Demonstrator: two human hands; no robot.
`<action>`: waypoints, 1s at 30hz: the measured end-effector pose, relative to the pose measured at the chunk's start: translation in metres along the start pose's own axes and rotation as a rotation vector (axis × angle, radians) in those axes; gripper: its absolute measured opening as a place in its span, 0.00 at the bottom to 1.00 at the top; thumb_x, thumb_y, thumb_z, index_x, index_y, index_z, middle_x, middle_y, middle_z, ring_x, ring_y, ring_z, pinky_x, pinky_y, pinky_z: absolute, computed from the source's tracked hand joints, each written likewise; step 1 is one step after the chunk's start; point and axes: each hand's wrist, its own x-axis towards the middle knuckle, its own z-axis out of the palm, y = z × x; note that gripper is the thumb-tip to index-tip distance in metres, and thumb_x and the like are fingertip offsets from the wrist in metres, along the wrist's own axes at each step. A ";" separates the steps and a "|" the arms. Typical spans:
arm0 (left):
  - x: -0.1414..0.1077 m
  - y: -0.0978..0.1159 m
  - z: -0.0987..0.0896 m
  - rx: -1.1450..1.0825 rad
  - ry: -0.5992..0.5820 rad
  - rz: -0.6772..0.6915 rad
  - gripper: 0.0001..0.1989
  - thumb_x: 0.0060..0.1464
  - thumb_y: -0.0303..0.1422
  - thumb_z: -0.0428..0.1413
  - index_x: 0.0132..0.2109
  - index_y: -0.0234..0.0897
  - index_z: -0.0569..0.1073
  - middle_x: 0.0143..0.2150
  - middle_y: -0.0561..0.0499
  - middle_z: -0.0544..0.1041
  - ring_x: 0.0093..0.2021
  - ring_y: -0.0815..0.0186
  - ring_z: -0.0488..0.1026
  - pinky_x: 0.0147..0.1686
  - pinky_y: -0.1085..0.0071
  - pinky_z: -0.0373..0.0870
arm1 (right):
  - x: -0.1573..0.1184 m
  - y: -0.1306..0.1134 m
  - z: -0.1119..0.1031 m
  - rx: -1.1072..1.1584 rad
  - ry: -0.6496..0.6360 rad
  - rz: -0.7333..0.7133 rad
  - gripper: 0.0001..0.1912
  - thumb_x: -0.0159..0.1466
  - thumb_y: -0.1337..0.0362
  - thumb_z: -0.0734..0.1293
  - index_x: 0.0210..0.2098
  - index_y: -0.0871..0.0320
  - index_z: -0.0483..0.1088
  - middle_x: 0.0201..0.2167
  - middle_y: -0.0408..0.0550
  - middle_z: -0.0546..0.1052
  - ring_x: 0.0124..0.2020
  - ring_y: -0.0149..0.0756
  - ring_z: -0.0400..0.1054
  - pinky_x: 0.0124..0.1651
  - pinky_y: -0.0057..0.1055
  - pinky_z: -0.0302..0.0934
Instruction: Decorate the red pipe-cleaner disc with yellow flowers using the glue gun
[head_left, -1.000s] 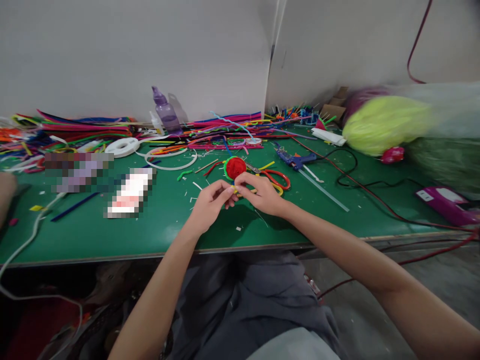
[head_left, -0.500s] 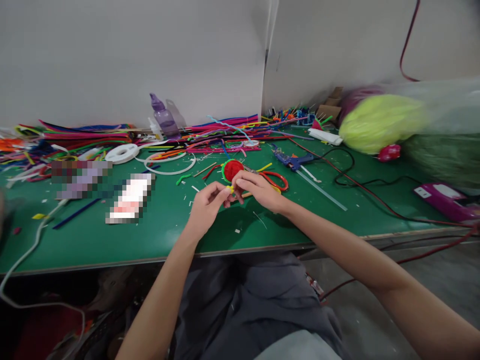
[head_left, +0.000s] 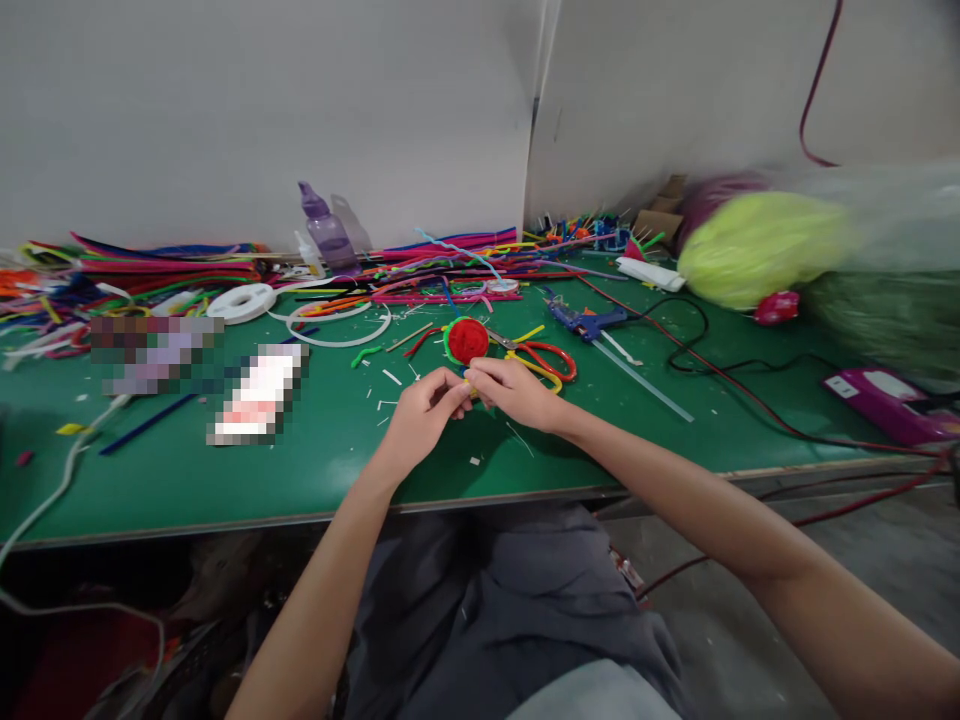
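Over the front half of the green table, my two hands meet fingertip to fingertip. My left hand [head_left: 424, 412] is closed in a pinch on a small yellow pipe cleaner piece [head_left: 469, 386]. The thumb and fingers of my right hand [head_left: 517, 394] are closed on the same piece, covering most of it. Just beyond the fingertips lies a red coiled disc [head_left: 469, 342] with a green edge on its left. Scissors [head_left: 553, 358] with red and yellow handles rest right behind my right hand, partly hidden by it.
A blue glue gun [head_left: 589, 320] with a cord lies to the right, near a clear glue stick [head_left: 645, 380]. Pipe cleaners [head_left: 172, 268] are heaped along the wall, beside a purple bottle [head_left: 330, 235]. A white tape roll [head_left: 240, 303] and a blurred-out phone-like object [head_left: 261, 395] sit left.
My right hand has shifted slightly down and off the red disc, so more of the disc and scissors shows. Both hands still pinch the yellow piece.
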 end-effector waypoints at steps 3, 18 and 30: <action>0.001 0.000 -0.001 -0.102 -0.045 -0.032 0.14 0.61 0.41 0.52 0.32 0.36 0.71 0.28 0.52 0.73 0.29 0.69 0.70 0.32 0.73 0.66 | 0.000 0.001 0.000 -0.012 0.015 0.004 0.17 0.68 0.59 0.56 0.23 0.57 0.57 0.19 0.38 0.60 0.23 0.27 0.56 0.29 0.26 0.50; -0.001 0.001 -0.001 -0.091 -0.032 -0.001 0.13 0.59 0.40 0.54 0.32 0.36 0.72 0.28 0.52 0.75 0.29 0.69 0.71 0.33 0.72 0.69 | -0.001 0.005 0.005 0.135 0.005 -0.002 0.17 0.69 0.58 0.57 0.25 0.57 0.57 0.18 0.36 0.62 0.20 0.26 0.57 0.27 0.25 0.55; 0.001 -0.004 0.001 -0.222 0.050 -0.072 0.12 0.58 0.39 0.55 0.32 0.36 0.71 0.27 0.52 0.73 0.28 0.69 0.70 0.29 0.73 0.66 | -0.006 0.010 -0.006 -0.224 0.106 -0.158 0.06 0.66 0.61 0.61 0.36 0.57 0.65 0.26 0.40 0.69 0.25 0.28 0.61 0.29 0.25 0.53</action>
